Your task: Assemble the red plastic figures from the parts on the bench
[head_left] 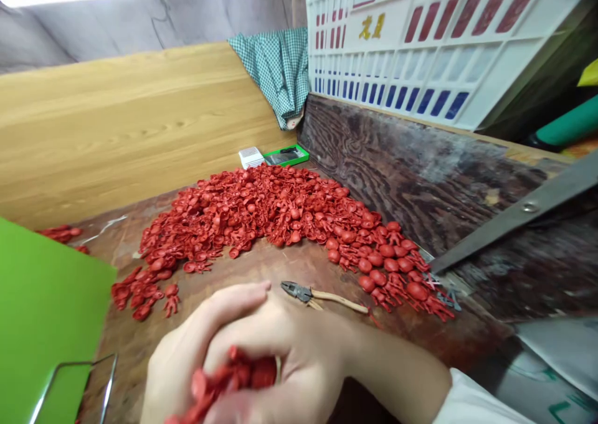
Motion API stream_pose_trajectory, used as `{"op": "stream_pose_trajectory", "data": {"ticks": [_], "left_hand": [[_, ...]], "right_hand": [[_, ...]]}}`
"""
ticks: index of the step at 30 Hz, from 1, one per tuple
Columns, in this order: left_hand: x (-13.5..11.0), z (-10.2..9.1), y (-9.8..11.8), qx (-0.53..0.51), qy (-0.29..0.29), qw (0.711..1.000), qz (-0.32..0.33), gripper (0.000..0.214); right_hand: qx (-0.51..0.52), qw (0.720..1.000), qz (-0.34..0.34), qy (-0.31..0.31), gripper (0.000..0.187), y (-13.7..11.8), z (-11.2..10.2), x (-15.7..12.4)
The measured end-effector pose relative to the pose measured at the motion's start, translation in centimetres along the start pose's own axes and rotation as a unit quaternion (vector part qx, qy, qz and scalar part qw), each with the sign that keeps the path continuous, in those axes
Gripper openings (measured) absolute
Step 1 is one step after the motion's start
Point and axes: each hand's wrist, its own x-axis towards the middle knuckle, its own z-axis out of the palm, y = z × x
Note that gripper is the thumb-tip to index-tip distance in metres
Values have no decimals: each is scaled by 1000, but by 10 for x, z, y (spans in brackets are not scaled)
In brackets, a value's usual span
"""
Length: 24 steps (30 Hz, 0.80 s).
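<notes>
Low in the view my two hands are pressed together around several small red plastic figures (228, 377). My left hand (172, 355) curls in from the left, its fingers closed and partly covered by the other hand. My right hand (299, 349) overlaps it, thumb and fingers bent around the same red pieces. Just beyond the right wrist lies a pair of pliers (299, 291) with light-coloured handles. Behind that, a large heap of the same red figures (243, 206), with round heads and thin limbs, curves across the wooden table (275, 265).
A bright green panel (47, 324) and a bent metal wire handle (109, 374) stand at left. On the right are a dark wooden board (374, 150), a slanted metal bar (518, 215) and a white plastic crate (392, 44). A green-rimmed tray (303, 153) sits at the back.
</notes>
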Motion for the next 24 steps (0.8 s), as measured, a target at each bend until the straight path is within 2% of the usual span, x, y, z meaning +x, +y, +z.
{"op": "stream_pose_trajectory", "data": {"ticks": [1, 3, 5, 6, 8, 9, 11, 12, 14, 16, 18, 21, 24], "left_hand": [[8, 3, 6, 18, 35, 999, -8, 69], [24, 5, 5, 78, 135, 988, -17, 56], [40, 3, -16, 127, 237, 963, -27, 36], [49, 3, -33, 145, 266, 952, -40, 35], [63, 5, -78, 147, 280, 945, -82, 37], [69, 9, -103, 161, 264, 945, -106, 38], [74, 22, -150, 183, 216, 946, -155, 36], [74, 31, -171, 187, 205, 946, -169, 31], [69, 49, -202, 192, 177, 948, -181, 29], [62, 64, -221, 192, 145, 953, -181, 37], [57, 71, -232, 192, 122, 957, -180, 45], [55, 71, -241, 186, 109, 959, -184, 45], [57, 67, -247, 163, 106, 963, -185, 35]], "right_hand": [[-37, 999, -12, 30, 17, -2, -10, 2], [-136, 983, -7, 123, 15, -7, -31, 1], [-238, 939, 17, 249, 15, -11, -51, -4], [-281, 907, 22, 312, 15, -12, -61, -9], [-347, 838, 28, 420, 15, -12, -80, -18], [-371, 809, 38, 456, 16, -11, -89, -22], [-410, 771, 93, 478, 20, -5, -105, -30], [-430, 765, 144, 457, 23, -1, -112, -33], [-468, 768, 282, 336, 25, 14, -122, -36], [-478, 756, 411, 174, 23, 35, -126, -38], [-459, 737, 493, 66, 18, 60, -126, -38], [-426, 702, 571, -11, 16, 92, -119, -39], [-422, 667, 613, -39, 21, 109, -115, -39]]}}
